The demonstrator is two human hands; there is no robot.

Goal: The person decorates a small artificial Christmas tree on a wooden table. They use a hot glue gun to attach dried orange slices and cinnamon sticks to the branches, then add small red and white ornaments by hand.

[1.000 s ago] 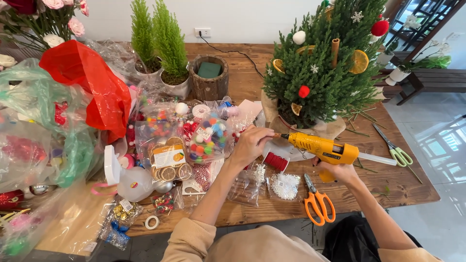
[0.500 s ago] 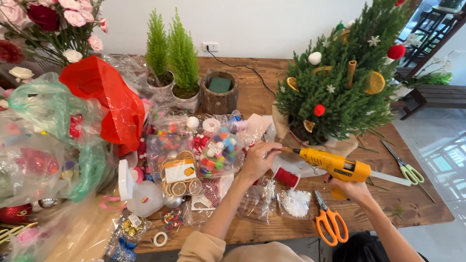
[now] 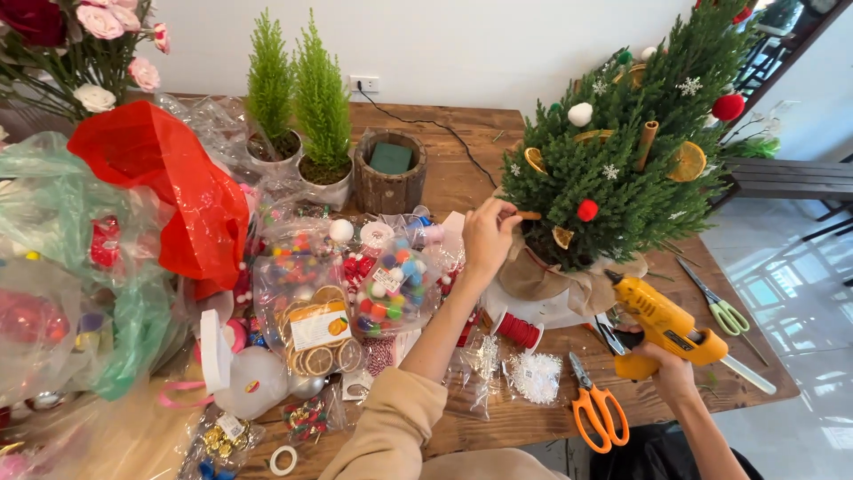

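Note:
My left hand (image 3: 487,236) is raised to the lower left side of a small decorated Christmas tree (image 3: 622,151) and pinches a thin cinnamon stick (image 3: 526,215) against its branches. My right hand (image 3: 668,369) grips a yellow glue gun (image 3: 662,322) low at the tree's right, nozzle pointing up-left toward the burlap-wrapped pot (image 3: 542,276). The tree carries dried orange slices, red and white pompoms, snowflakes and another cinnamon stick.
On the wooden table (image 3: 462,178): orange scissors (image 3: 597,411), green scissors (image 3: 721,309), a red ribbon spool (image 3: 515,331), bags of pompoms (image 3: 391,284) and dried orange slices (image 3: 315,342), two small potted conifers (image 3: 298,98), a bark pot (image 3: 389,173), a red plastic bag (image 3: 169,191).
My left hand has lifted from the table by the ribbon spool up to the tree with the cinnamon stick. The glue gun has pulled back to the right and down.

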